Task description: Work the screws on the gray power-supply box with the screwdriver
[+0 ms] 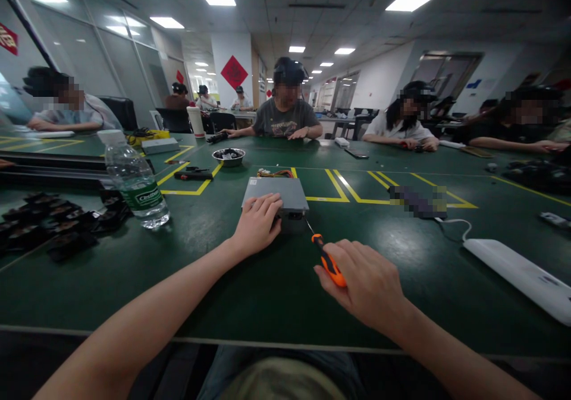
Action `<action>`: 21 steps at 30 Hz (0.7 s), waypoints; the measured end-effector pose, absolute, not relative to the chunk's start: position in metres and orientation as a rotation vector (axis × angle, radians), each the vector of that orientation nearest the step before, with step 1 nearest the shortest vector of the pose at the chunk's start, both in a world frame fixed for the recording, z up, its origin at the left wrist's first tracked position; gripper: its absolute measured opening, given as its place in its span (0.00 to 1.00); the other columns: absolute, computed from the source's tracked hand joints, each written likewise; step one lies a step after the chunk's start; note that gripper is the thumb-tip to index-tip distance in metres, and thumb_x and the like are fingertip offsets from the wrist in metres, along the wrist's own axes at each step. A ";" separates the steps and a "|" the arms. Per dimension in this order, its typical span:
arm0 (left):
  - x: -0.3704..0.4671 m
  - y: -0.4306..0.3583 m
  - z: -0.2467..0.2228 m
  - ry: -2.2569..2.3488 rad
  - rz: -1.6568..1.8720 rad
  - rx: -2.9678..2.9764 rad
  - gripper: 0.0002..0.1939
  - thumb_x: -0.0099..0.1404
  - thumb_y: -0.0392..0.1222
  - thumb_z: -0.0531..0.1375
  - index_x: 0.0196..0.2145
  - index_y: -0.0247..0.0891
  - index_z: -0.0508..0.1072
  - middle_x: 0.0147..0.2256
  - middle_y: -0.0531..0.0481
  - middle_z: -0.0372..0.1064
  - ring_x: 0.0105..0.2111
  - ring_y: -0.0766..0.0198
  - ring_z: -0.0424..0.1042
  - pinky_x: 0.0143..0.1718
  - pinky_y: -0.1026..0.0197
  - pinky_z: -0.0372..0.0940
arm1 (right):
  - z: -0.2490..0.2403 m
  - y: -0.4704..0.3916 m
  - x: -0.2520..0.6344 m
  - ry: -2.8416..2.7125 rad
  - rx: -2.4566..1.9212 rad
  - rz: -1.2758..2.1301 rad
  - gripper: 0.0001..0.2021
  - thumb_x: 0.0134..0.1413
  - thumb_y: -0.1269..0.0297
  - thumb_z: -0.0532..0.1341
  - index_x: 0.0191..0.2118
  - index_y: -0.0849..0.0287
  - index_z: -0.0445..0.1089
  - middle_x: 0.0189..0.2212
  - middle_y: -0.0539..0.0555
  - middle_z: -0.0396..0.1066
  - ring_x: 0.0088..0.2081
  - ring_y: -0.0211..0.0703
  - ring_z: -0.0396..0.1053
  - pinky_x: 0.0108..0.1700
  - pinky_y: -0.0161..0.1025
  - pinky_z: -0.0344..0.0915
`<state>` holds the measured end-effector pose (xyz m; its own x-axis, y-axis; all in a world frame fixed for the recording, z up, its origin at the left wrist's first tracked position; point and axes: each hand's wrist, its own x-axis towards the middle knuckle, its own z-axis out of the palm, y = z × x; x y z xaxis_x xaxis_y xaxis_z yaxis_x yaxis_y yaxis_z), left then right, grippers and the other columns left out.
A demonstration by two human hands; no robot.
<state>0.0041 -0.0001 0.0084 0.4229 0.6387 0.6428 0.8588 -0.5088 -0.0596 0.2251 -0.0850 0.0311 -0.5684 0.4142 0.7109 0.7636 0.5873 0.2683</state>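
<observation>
A grey metal box point(285, 193) with a socket on its near side and coloured wires behind it lies on the green table point(267, 293). My left hand point(261, 223) is closed on the box's near left part, fingers over its top and thumb at the near side. In my right hand point(366, 278) is an orange and black screwdriver point(330, 261), gripped by its handle. The screwdriver's shaft points to the box's near right corner; whether the tip touches it cannot be made out.
A water bottle point(139, 183) and black parts point(66, 224) stand left. Behind the box is a metal bowl point(228, 157). A white device point(520, 275) with a cable lies right. Several people sit across the table.
</observation>
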 end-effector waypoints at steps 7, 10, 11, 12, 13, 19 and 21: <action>0.003 -0.001 0.008 -1.307 -0.775 -2.313 0.18 0.62 0.39 0.51 0.51 0.39 0.62 0.56 0.44 0.60 0.57 0.55 0.57 0.54 0.49 0.50 | 0.028 -0.101 0.224 -2.214 -1.118 -0.545 0.10 0.59 0.68 0.48 0.41 0.61 0.64 0.28 0.52 0.67 0.22 0.35 0.65 0.23 0.33 0.59; 0.003 -0.001 0.008 -1.302 -0.763 -2.319 0.18 0.63 0.39 0.51 0.51 0.38 0.61 0.56 0.43 0.59 0.57 0.55 0.57 0.54 0.49 0.50 | 0.024 -0.105 0.219 -2.150 -1.217 -0.470 0.11 0.59 0.67 0.47 0.40 0.58 0.65 0.32 0.53 0.66 0.23 0.35 0.66 0.22 0.32 0.60; 0.003 -0.001 0.008 -1.299 -0.762 -2.320 0.18 0.63 0.39 0.51 0.51 0.38 0.61 0.56 0.43 0.59 0.57 0.55 0.57 0.54 0.50 0.50 | 0.023 -0.106 0.217 -2.099 -1.241 -0.450 0.10 0.60 0.65 0.47 0.39 0.58 0.65 0.32 0.54 0.66 0.24 0.36 0.66 0.22 0.32 0.61; 0.003 -0.001 0.008 -1.297 -0.761 -2.320 0.18 0.63 0.39 0.51 0.51 0.38 0.61 0.56 0.43 0.59 0.57 0.55 0.57 0.54 0.50 0.50 | 0.022 -0.106 0.216 -2.043 -1.262 -0.436 0.10 0.61 0.62 0.48 0.39 0.58 0.64 0.32 0.54 0.66 0.24 0.37 0.67 0.22 0.33 0.61; 0.003 0.000 0.008 -1.295 -0.759 -2.320 0.18 0.63 0.39 0.51 0.51 0.38 0.61 0.56 0.43 0.59 0.57 0.55 0.56 0.54 0.50 0.50 | 0.021 -0.105 0.214 -1.988 -1.278 -0.423 0.11 0.61 0.59 0.49 0.39 0.59 0.63 0.32 0.54 0.66 0.25 0.38 0.67 0.22 0.33 0.62; 0.002 0.000 0.008 -1.285 -0.758 -2.325 0.19 0.63 0.39 0.51 0.51 0.38 0.61 0.56 0.43 0.59 0.57 0.55 0.56 0.54 0.50 0.50 | 0.015 -0.104 0.202 -1.792 -1.216 -0.311 0.11 0.61 0.63 0.49 0.46 0.60 0.59 0.38 0.58 0.66 0.37 0.44 0.68 0.33 0.38 0.68; 0.002 0.000 0.008 -1.284 -0.760 -2.326 0.19 0.63 0.39 0.51 0.51 0.38 0.61 0.56 0.43 0.59 0.57 0.55 0.56 0.54 0.50 0.50 | 0.012 -0.106 0.198 -1.782 -1.162 -0.333 0.11 0.59 0.66 0.52 0.48 0.60 0.58 0.38 0.58 0.67 0.39 0.45 0.68 0.38 0.41 0.68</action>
<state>0.0019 0.0000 0.0080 0.4379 0.6529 0.6181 0.8560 -0.5129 -0.0646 0.1977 -0.1058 0.0124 -0.0989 0.5630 0.8205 0.8213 0.5118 -0.2521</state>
